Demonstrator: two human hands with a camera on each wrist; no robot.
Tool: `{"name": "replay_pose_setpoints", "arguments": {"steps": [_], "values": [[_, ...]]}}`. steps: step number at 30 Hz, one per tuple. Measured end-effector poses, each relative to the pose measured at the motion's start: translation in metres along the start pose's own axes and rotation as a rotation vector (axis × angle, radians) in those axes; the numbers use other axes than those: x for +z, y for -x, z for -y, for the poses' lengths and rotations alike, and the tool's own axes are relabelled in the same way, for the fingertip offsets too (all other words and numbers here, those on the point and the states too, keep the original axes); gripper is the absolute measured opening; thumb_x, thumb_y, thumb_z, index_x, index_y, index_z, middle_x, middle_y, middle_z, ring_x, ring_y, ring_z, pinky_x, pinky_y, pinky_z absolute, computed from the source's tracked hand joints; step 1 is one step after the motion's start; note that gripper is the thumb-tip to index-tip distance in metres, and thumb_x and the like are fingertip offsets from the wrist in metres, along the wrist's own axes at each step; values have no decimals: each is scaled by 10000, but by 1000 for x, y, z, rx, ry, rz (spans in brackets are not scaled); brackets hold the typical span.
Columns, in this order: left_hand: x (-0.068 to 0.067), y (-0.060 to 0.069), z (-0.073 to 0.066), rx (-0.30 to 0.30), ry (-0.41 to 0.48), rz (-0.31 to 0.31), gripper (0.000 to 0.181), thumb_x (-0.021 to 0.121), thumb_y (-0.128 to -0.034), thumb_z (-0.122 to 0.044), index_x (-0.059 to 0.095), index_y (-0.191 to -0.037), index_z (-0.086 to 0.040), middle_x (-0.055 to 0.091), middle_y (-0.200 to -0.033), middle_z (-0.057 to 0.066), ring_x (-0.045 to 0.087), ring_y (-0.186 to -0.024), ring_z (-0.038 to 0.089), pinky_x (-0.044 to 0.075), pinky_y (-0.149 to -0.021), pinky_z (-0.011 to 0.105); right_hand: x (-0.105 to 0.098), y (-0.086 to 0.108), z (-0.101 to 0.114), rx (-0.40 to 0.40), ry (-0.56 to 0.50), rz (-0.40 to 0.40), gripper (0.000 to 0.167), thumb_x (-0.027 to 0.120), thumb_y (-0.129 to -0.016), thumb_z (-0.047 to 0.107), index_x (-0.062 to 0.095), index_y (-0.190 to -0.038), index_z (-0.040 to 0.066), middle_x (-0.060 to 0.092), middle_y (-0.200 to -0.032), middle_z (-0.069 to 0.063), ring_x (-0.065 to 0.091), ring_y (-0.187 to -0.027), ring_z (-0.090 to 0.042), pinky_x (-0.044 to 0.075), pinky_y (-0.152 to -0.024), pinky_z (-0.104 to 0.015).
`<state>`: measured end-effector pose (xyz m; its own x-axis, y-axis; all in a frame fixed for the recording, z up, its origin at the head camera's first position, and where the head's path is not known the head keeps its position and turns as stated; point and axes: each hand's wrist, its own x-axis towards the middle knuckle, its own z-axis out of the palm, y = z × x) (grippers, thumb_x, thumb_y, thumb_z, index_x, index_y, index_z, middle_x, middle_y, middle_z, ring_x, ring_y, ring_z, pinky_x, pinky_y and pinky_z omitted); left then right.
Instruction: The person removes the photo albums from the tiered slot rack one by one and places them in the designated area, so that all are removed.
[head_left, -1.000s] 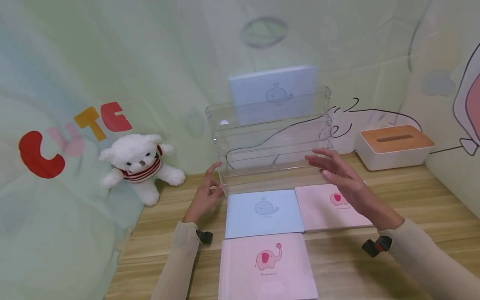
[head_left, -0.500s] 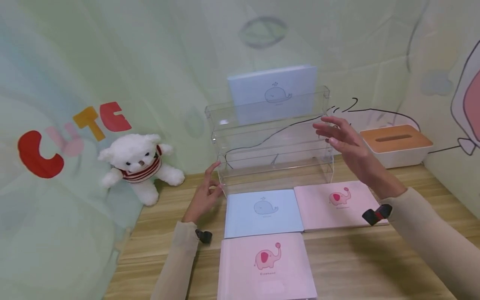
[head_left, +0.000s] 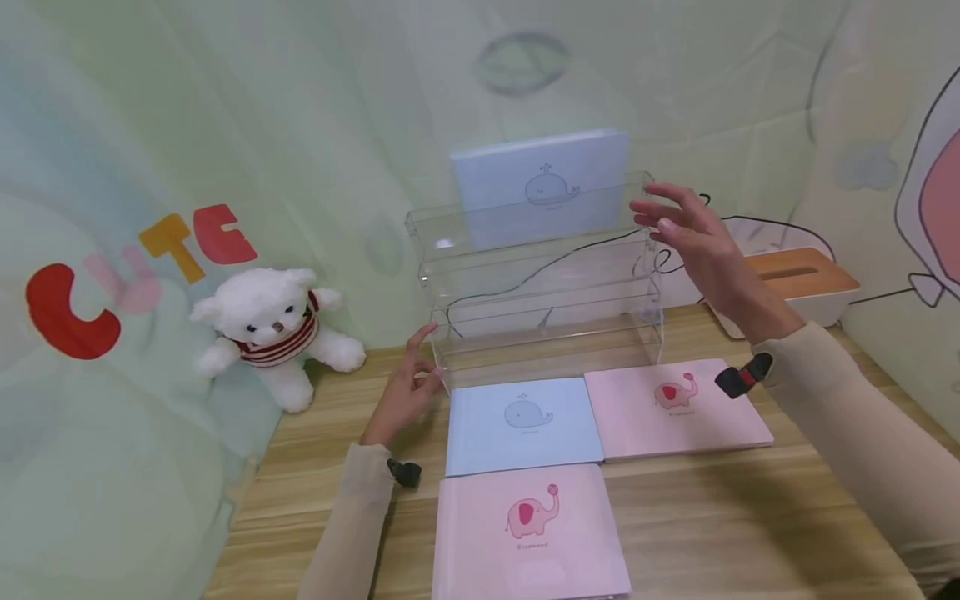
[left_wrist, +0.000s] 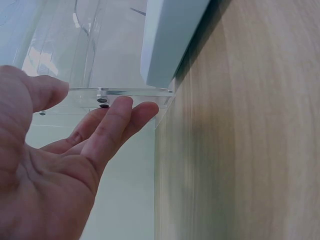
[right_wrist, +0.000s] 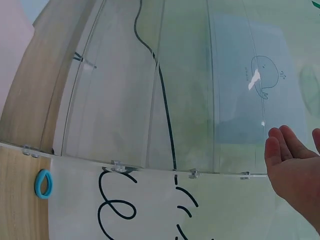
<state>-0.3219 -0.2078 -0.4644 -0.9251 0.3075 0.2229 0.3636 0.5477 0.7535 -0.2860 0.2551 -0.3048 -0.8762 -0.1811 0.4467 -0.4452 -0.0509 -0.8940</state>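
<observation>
A clear tiered rack (head_left: 540,292) stands at the back of the table, with a blue whale book (head_left: 551,196) upright in its top tier. My left hand (head_left: 405,396) touches the rack's left side low down; in the left wrist view the fingertips of that hand (left_wrist: 75,150) meet the clear side panel. Beside the rack's upper right corner is my right hand (head_left: 701,246), fingers extended, holding nothing; the right wrist view shows this hand (right_wrist: 295,165) at the panel's edge. In front lie a blue whale book (head_left: 525,442), a pink elephant book (head_left: 697,421) and another pink one (head_left: 532,558).
A white plush bear (head_left: 273,333) in a striped top sits left of the rack. At the right is a white tissue box (head_left: 825,308) with a wooden lid, partly behind my right forearm. The right wrist view shows a blue ring (right_wrist: 38,184). A printed curtain hangs behind.
My right hand has risen along the rack's right side, from its lower part to the top tier. My left hand has stayed at the lower left side. The books and rack have not moved.
</observation>
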Motion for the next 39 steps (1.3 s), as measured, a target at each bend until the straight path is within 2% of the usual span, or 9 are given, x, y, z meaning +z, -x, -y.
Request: {"name": "replay_pose_setpoints", "arguments": {"steps": [6, 12, 22, 30, 35, 39], "values": [[1, 1, 1, 5, 4, -6, 756, 600, -1099, -142, 213, -1657, -474, 751, -1082, 220, 813, -869, 310, 587, -907, 469, -1, -14, 2, 34, 37, 30, 526, 503, -1080, 316, 424, -1597, 256, 407, -1686, -159, 393, -1525, -247, 214, -1295, -445], [2, 2, 0, -4, 8, -10, 764, 605, -1093, -132, 216, -1654, -474, 750, -1087, 216, 812, -876, 333, 591, -901, 461, -2, -28, 4, 52, 38, -1, 540, 521, -1060, 339, 427, -1581, 234, 395, -1685, -182, 375, -1540, -266, 176, -1318, -484], [3, 0, -2, 6, 20, 4, 764, 601, -1096, -139, 217, -1651, -497, 751, -1093, 228, 817, -880, 338, 581, -936, 507, -2, -48, 8, 55, 1, -69, 643, 588, -1038, 375, 403, -1610, 147, 455, -1648, -148, 348, -1546, -341, 200, -1297, -449], [2, -1, -2, 12, 29, 0, 759, 602, -1097, -139, 222, -1654, -487, 743, -1089, 239, 806, -902, 350, 605, -885, 456, -2, -62, 12, 34, -14, -134, 623, 594, -1023, 351, 458, -1586, 124, 497, -1616, -131, 369, -1521, -316, 222, -1288, -434], [1, 0, -2, 17, 9, -7, 753, 602, -1099, -146, 218, -1659, -470, 746, -1080, 231, 802, -906, 342, 600, -890, 458, -4, -67, 15, 22, -58, -150, 576, 611, -1016, 335, 503, -1540, 119, 563, -1515, -74, 425, -1458, -269, 238, -1263, -401], [0, 1, -1, 5, 10, -12, 759, 605, -1096, -137, 222, -1656, -477, 748, -1068, 224, 799, -902, 348, 595, -890, 465, -4, -73, 15, 20, -57, -154, 577, 617, -1020, 335, 508, -1538, 105, 570, -1492, -59, 426, -1470, -292, 243, -1262, -390]]}}
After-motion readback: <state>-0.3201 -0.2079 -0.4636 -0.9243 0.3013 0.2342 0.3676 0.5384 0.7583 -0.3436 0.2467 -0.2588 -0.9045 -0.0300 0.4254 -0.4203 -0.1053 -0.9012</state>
